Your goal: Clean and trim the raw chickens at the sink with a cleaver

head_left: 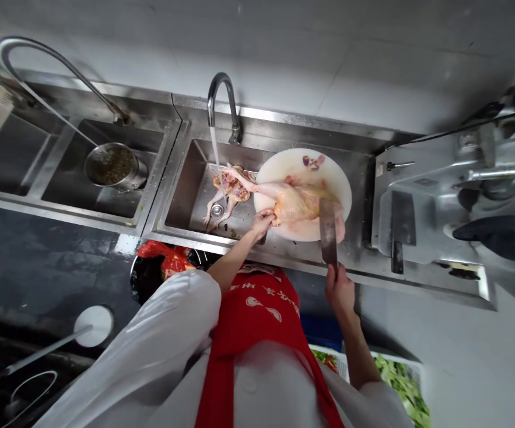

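Observation:
A plucked chicken [300, 203] lies across a round white cutting board [275, 165]. My left hand [263, 221] is closed on the near left end of the chicken, at the board's edge. In my right hand [340, 288] is the handle of a cleaver [327, 229], whose blade is over the chicken's right part. Small dark red organ pieces [313, 161] sit at the board's far side. Left of the board, another opened bird [235, 189] lies in the sink [190, 196] under running water.
A faucet [222, 89] arches over the sink. Further left, water runs into a metal pot [115, 165] in another basin. A second cleaver [402, 223] lies at the right. Below are a bin with red plastic [168, 255] and a basket of greens [402, 386].

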The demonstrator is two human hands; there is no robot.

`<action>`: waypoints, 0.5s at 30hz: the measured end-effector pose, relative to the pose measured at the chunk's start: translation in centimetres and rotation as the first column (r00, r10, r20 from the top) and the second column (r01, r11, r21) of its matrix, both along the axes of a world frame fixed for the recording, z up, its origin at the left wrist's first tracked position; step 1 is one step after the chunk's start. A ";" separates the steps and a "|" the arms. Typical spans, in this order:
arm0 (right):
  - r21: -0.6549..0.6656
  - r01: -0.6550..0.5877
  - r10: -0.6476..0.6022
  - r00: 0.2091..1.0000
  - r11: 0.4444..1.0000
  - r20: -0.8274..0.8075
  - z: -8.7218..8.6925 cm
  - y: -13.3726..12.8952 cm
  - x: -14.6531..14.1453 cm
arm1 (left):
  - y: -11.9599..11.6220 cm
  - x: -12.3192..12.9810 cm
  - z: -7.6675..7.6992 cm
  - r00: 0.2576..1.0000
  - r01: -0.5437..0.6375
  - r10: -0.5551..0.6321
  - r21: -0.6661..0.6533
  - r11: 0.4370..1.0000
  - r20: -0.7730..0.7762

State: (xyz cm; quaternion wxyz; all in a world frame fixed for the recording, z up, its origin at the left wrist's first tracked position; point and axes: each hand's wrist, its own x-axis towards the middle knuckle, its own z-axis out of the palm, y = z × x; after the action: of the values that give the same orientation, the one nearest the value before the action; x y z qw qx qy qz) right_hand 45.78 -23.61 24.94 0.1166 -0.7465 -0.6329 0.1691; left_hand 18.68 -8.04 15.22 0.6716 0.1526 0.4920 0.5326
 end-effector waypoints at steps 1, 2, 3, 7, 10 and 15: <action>-0.011 -0.057 0.058 0.998 0.998 0.013 0.2 0.2 -0.8 | -0.2 0.1 -0.2 1.000 -0.013 0.013 -0.004 1.000 0.022; -0.033 -0.114 0.115 0.993 0.993 0.028 0.5 0.5 -1.6 | -0.4 0.2 -0.5 0.999 -0.031 0.031 -0.007 1.000 0.042; -0.061 -0.164 0.167 0.985 0.985 0.046 0.8 0.7 -2.3 | -0.7 0.3 -0.8 0.997 -0.048 0.049 -0.010 0.999 0.057; -0.166 -0.271 0.295 0.944 0.948 0.147 1.9 2.3 -5.4 | -1.8 0.7 -2.2 0.993 -0.101 0.101 0.002 0.995 0.067; -0.226 -0.294 0.343 0.914 0.929 0.219 2.3 3.7 -7.3 | -2.2 0.9 -2.6 0.992 -0.101 0.100 0.017 0.995 0.073; -0.288 -0.300 0.377 0.887 0.909 0.266 2.2 4.9 -9.3 | -2.3 0.9 -1.5 0.991 -0.110 0.107 0.038 0.993 0.077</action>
State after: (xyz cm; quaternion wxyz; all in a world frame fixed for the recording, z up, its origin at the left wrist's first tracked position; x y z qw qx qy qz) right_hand 36.44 -18.73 27.16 -0.1082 -0.6494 -0.7396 0.1400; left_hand 19.59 -10.29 13.68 0.6563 0.1198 0.4625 0.5839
